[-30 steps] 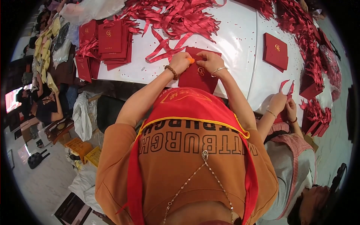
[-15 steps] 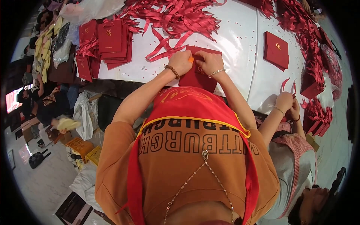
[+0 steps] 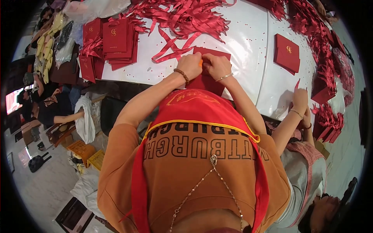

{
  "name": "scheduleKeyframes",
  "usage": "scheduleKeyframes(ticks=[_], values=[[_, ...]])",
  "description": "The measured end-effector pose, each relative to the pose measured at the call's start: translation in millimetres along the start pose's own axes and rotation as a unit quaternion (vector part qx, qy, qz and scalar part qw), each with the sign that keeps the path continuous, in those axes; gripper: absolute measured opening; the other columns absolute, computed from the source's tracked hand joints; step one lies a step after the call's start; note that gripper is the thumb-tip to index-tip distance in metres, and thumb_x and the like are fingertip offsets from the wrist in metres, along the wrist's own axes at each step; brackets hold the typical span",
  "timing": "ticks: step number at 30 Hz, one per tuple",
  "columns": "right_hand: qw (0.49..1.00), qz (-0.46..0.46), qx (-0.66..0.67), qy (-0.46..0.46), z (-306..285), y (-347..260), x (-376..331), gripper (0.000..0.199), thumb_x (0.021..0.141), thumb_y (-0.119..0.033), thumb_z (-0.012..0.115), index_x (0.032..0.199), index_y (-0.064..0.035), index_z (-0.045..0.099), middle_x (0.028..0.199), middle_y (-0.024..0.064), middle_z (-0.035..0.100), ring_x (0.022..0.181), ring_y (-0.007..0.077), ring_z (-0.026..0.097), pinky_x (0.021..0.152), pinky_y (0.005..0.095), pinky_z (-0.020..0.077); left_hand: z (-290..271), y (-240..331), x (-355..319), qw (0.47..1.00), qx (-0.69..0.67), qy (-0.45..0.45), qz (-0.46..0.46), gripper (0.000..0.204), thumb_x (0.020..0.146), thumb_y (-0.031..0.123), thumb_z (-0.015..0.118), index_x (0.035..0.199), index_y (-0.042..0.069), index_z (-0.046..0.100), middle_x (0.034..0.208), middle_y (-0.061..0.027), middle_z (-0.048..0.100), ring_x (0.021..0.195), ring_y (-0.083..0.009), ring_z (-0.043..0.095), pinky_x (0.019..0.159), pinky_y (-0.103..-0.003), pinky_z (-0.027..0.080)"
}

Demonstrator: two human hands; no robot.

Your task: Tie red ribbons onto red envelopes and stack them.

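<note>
Now both hands, left hand point(image 3: 189, 65) and right hand point(image 3: 216, 66), stay pinched together on the red folder point(image 3: 208, 82), barely shifted, still working its top edge.

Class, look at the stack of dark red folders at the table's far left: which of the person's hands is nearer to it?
Left. The left hand lies on the stack's side, though well apart; the right hand sits beyond it, farther off.

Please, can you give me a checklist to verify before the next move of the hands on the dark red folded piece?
1. Left hand on the dark red folded piece: ok.
2. Right hand on it too: ok.
3. Piece lies flat on the white table: ok.
4. Small orange thing between the hands, grip firm: cannot tell.
5. Loose ribbons apart from the hands: ok.
6. Neighbour's hands apart from the piece: ok.
</note>
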State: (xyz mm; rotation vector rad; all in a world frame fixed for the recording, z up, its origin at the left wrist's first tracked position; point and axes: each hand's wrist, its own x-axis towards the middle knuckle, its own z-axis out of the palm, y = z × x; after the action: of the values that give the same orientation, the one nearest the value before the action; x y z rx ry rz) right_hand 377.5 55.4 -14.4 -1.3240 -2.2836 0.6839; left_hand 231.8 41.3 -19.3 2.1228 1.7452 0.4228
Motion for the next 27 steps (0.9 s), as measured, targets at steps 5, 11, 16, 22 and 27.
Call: scheduleKeyframes(ticks=[5, 11, 16, 22, 27], values=[[0.992, 0.023, 0.114, 0.039, -1, 7, -6, 0.021, 0.072, -0.017, 0.061, 0.091, -0.0113, 0.056, 0.071, 0.0093, 0.062, 0.065, 0.0282, 0.059, 0.061, 0.0389, 0.0446, -6, -6, -1, 0.995, -0.096, -0.028, -0.016, 0.02, 0.074, 0.021, 0.057, 0.086, 0.005, 0.056, 0.073, -0.0151, 0.06, 0.068, -0.0332, 0.057, 0.058, -0.041, 0.043], [0.995, -0.026, 0.092, -0.005, -7, 0, -8, 0.017, 0.072, -0.016, 0.061, 0.085, -0.011, 0.052, 0.07, 0.0052, 0.061, 0.068, 0.0247, 0.058, 0.066, 0.0373, 0.0373, -40, -6, 24, 0.992, 0.048, -0.101, 0.05, 0.025, 0.075, 0.031, 0.053, 0.078, 0.01, 0.065, 0.083, -0.0062, 0.059, 0.084, -0.0253, 0.052, 0.072, -0.04, 0.041], [0.99, -0.091, -0.034, 0.098, -3, -13, -17, 0.015, 0.071, -0.018, 0.063, 0.081, -0.0133, 0.052, 0.06, 0.0021, 0.054, 0.064, 0.0197, 0.053, 0.066, 0.0352, 0.0332, -46, -19, 59, 0.932, 0.033, -0.36, 0.014, 0.027, 0.073, 0.031, 0.053, 0.081, 0.009, 0.067, 0.094, -0.0076, 0.059, 0.083, -0.0229, 0.056, 0.07, -0.033, 0.043], [0.986, -0.096, -0.032, 0.129, -4, -13, -19, 0.015, 0.07, -0.018, 0.064, 0.078, -0.0134, 0.052, 0.061, 0.0014, 0.055, 0.062, 0.018, 0.053, 0.064, 0.0336, 0.0318, -47, -13, 74, 0.884, -0.102, -0.439, 0.12, 0.021, 0.067, 0.019, 0.059, 0.075, 0.0, 0.062, 0.087, -0.0083, 0.057, 0.076, -0.0159, 0.055, 0.068, -0.027, 0.043], [0.992, -0.097, 0.013, 0.078, -7, -16, -20, 0.014, 0.071, -0.019, 0.063, 0.079, -0.0141, 0.054, 0.064, 0.0015, 0.058, 0.063, 0.0182, 0.055, 0.066, 0.0339, 0.0316, -13, -29, 76, 0.934, -0.237, -0.264, -0.038, 0.018, 0.071, 0.017, 0.059, 0.077, 0.0, 0.061, 0.08, -0.0059, 0.056, 0.069, -0.0139, 0.053, 0.063, -0.025, 0.042]])
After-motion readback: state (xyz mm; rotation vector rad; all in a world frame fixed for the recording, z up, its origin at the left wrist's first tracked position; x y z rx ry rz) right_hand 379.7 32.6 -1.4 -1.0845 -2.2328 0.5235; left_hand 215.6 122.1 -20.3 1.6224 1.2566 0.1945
